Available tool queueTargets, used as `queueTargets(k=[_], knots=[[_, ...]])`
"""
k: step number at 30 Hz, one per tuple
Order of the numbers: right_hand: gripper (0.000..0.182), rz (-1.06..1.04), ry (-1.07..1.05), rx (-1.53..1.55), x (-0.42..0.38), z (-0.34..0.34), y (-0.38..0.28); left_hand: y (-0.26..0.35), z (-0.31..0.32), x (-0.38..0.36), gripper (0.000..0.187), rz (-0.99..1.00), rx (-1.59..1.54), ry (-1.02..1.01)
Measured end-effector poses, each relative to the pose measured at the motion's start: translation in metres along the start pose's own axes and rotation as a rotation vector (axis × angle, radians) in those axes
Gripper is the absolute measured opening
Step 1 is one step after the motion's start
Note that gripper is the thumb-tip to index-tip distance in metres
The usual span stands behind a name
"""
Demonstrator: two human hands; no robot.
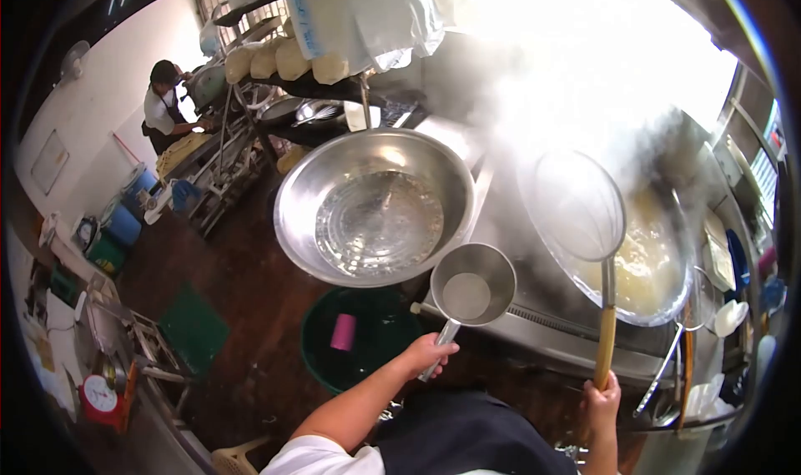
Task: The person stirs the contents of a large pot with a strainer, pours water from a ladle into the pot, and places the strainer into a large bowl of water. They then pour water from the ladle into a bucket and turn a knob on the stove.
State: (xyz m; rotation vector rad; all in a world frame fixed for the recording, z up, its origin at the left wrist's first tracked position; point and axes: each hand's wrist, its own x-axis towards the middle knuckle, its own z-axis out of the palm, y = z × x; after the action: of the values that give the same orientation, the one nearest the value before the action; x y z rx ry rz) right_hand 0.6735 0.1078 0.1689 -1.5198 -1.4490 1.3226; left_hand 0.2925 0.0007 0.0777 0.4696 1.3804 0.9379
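A strainer (608, 279), its long handle clamped in the right hand (602, 398), stretches forward from that hand, its hoop over the left part of a steaming wok (686, 287). Well apart, the left hand (427, 354) grips the handle of a pot (472, 287) at the near right edge of a wide basin (300, 212); whether they touch cannot be told. Between pot and strainer lies a stretch of steel surface (526, 258), while steam hides the wok's far rim.
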Motion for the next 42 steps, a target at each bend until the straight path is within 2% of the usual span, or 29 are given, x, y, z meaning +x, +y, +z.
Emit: queueTargets(k=[7,9,13,16,18,19,21,22,23,25,28,31,35,42], knots=[[0.024,-0.067,0.149,0.086,0.051,-0.055,0.004,0.002,0.001,-0.003,0.032,-0.037,-0.056,0.02],[0.023,-0.072,0.239,-0.001,0.071,-0.081,-0.005,0.004,0.002,-0.004,0.025,-0.039,-0.06,0.046],[0.023,-0.099,0.475,-0.065,0.145,-0.16,0.012,0.008,0.005,-0.009,0.028,-0.041,-0.074,0.059],[0.019,0.006,0.642,-0.374,0.175,-0.199,-0.006,0.012,0.009,-0.012,0.029,-0.061,-0.121,0.102],[0.016,0.018,0.678,-0.579,0.2,-0.236,0.028,0.013,0.01,-0.013,0.03,-0.081,-0.122,0.112],[0.016,0.029,0.678,-0.582,0.198,-0.236,0.028,0.013,0.011,-0.013,0.031,-0.083,-0.127,0.118],[0.011,0.333,0.461,-0.25,0.195,-0.234,0.024,0.012,0.011,-0.014,0.032,-0.09,-0.135,0.123],[0.008,0.37,0.298,-0.202,0.186,-0.226,0.012,0.012,0.011,-0.014,0.032,-0.092,-0.143,0.123],[0.01,0.423,0.257,-0.188,0.187,-0.218,0.013,0.012,0.011,-0.013,0.032,-0.091,-0.152,0.123],[0.012,0.513,0.202,0.095,0.213,-0.205,0.033,0.011,0.009,-0.01,0.032,-0.079,-0.167,0.105],[0.01,0.572,0.032,0.475,0.239,-0.186,0.037,0.013,0.007,-0.011,0.032,-0.075,-0.153,0.094],[0.011,0.512,0.006,0.611,0.255,-0.159,0.025,0.014,0.007,-0.012,0.032,-0.08,-0.132,0.1],[0.011,0.532,0.003,0.532,0.253,-0.128,-0.005,0.013,0.008,-0.011,0.032,-0.07,-0.128,0.094],[0.012,0.52,-0.135,0.449,0.217,-0.09,-0.041,0.009,0.003,-0.007,0.034,-0.055,-0.108,0.049]])
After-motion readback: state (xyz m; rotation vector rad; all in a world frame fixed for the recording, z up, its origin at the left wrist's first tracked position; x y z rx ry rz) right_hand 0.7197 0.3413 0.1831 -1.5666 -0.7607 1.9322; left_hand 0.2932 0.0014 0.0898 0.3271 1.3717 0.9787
